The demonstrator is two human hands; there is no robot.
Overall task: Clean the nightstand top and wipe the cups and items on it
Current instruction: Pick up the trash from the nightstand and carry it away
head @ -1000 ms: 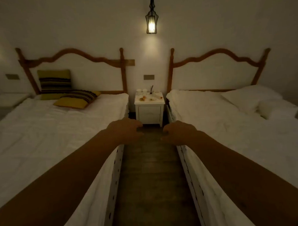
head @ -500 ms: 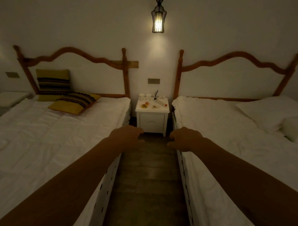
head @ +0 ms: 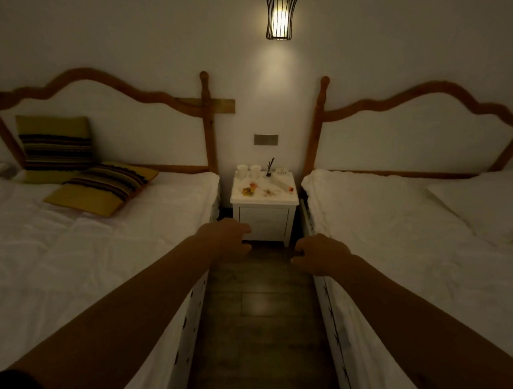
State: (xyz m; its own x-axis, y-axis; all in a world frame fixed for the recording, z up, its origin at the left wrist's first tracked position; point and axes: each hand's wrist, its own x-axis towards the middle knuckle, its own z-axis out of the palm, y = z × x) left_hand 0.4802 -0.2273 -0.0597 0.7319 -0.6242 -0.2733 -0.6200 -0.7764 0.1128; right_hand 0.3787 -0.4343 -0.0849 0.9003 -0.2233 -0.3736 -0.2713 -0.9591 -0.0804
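The nightstand (head: 264,198) stands at the far end between the two beds (head: 110,230), with two cups (head: 248,171) and crumbs on top. The left hand (head: 227,238) and right hand (head: 322,253) hang loose, holding nothing. Walk close first, then find a cloth

Both arms are stretched straight out in front, bare forearms coming in from the bottom corners and angling toward each other. The left hand (head: 229,238) is palm down with its fingers loosely curled, holding nothing. The right hand (head: 322,254) sits a bit lower, also back-of-hand up, fingers loosely curled in with the thumb side pointing toward the left hand, and it's empty too. The two hands are near each other but not touching. A dark bit of sleeve shows at the left arm's bottom edge.
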